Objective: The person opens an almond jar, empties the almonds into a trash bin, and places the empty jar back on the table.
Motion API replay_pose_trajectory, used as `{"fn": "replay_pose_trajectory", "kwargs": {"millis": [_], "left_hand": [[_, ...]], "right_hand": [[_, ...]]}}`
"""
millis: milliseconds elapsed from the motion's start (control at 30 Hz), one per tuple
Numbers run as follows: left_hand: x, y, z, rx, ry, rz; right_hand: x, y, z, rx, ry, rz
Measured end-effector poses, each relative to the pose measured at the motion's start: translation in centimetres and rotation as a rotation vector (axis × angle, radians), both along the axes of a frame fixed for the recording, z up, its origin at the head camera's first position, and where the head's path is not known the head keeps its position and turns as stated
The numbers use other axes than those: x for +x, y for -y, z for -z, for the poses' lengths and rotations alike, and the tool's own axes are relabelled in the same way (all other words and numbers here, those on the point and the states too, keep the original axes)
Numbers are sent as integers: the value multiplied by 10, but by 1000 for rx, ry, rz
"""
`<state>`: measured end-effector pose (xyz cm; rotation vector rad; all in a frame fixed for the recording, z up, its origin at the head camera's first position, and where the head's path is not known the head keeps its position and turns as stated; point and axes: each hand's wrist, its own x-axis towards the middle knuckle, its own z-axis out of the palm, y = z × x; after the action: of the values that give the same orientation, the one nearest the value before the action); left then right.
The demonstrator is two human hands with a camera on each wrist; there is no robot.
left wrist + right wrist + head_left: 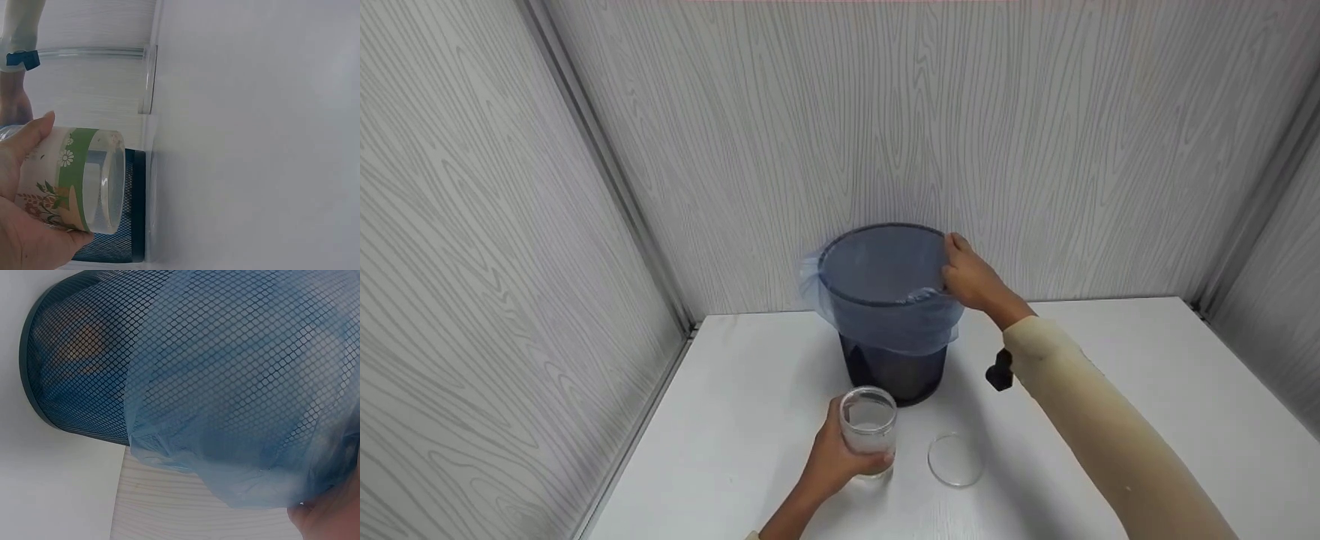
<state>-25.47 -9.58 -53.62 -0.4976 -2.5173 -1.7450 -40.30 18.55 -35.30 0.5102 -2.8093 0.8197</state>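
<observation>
My left hand (831, 459) grips a clear glass jar (870, 424) round its side, thumb on one side and fingers on the other. In the left wrist view the jar (76, 177) shows a white and green band with flowers and plants; its mouth is uncovered in the head view. My right hand (973, 279) holds the right side of the rim of a dark mesh wastebasket (896, 375), pinching the blue plastic liner (885, 326) folded over it. The right wrist view shows the liner (225, 394) draped down the mesh, with an orange-brown patch visible low through it.
A round clear lid (956, 460) lies flat on the white table (735, 420), right of the jar. A small black object (1000, 371) shows beside the right forearm. Wood-grain panels (735, 150) stand behind the wastebasket and at both sides.
</observation>
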Motion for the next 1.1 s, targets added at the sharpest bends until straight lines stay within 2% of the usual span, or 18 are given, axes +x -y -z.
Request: {"fn": "replay_pose_trajectory", "kwargs": {"millis": [400, 667, 1100], "left_hand": [[2, 1, 3, -35, 20, 23], [3, 0, 2, -37, 62, 33], [4, 0, 5, -42, 68, 35]], "right_hand": [[1, 0, 0, -2, 0, -9], [0, 0, 1, 3, 12, -11], [-1, 1, 0, 11, 24, 15]]}}
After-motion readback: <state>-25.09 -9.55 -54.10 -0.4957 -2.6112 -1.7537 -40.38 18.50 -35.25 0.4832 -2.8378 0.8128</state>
